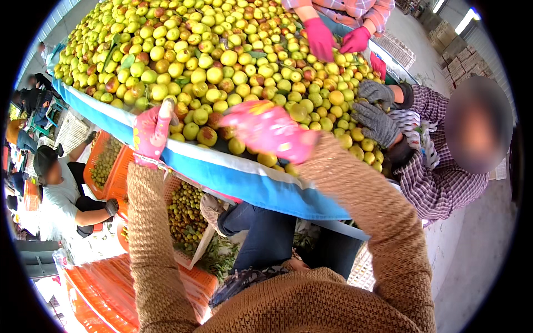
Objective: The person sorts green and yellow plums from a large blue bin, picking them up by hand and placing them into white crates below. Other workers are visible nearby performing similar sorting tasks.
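A large heap of green and reddish-brown jujube fruits (208, 75) covers a table whose rim is wrapped in blue and white cloth (250, 183). My left hand (152, 131), in a pink patterned glove, is at the rim on the near left, thumb raised beside the fruit; whether it holds anything is unclear. My right hand (270, 131), in a similar pink glove, is blurred and lies over the near edge of the heap, its fingers pointing left. What is under its palm is hidden.
A co-worker's grey gloves (377, 120) touch the fruit at right; another's pink gloves (333, 41) are at the far side. Below left stand orange crates (102, 166) and a crate of small fruits (187, 212). A person in a light shirt (62, 191) sits at left.
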{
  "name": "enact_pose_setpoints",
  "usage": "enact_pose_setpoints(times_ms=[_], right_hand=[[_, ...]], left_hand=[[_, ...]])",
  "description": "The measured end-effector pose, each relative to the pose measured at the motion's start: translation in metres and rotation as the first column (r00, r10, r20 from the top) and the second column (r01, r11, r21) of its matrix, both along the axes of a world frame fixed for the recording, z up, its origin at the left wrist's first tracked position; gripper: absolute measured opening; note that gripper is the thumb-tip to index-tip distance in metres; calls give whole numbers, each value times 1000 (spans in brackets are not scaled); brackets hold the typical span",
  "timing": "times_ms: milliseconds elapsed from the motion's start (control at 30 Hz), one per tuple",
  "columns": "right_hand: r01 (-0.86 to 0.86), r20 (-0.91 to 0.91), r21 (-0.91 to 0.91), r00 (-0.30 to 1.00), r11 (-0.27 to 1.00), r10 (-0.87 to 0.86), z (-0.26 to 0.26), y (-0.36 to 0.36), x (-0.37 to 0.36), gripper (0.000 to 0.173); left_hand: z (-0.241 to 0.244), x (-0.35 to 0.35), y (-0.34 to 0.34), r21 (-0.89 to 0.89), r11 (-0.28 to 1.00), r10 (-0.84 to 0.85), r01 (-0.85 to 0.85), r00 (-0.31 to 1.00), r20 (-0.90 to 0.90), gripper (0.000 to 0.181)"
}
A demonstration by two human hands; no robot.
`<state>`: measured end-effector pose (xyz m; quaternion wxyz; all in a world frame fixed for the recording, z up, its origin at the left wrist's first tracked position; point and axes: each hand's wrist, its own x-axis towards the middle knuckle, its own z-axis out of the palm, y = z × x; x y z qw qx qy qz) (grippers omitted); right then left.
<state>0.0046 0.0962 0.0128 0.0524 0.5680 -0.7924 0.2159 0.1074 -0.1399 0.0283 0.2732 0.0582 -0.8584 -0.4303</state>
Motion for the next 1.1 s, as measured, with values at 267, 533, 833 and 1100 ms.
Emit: enact_pose_setpoints(times_ms=[267,533,833,1100], right_hand=[[-55,-180,-252,984,966,9,-64,-99,3,30],[73,-129,17,989,997,-70,-44,-25,-35,33],[218,579,-98,806,971,-122,-7,-21,-120,28],[428,-100,-18,898,903,-428,-51,-78,-178,53]], left_hand=[[-6,-11,8,-21,999,-26,25,998,-58,44],[-5,-6,-3,-23,1000,-18,20,998,65,42],[-1,-6,2,-63,997,-46,48,999,29,40],[-1,-6,4,-116,991,-71,73,997,28,41]])
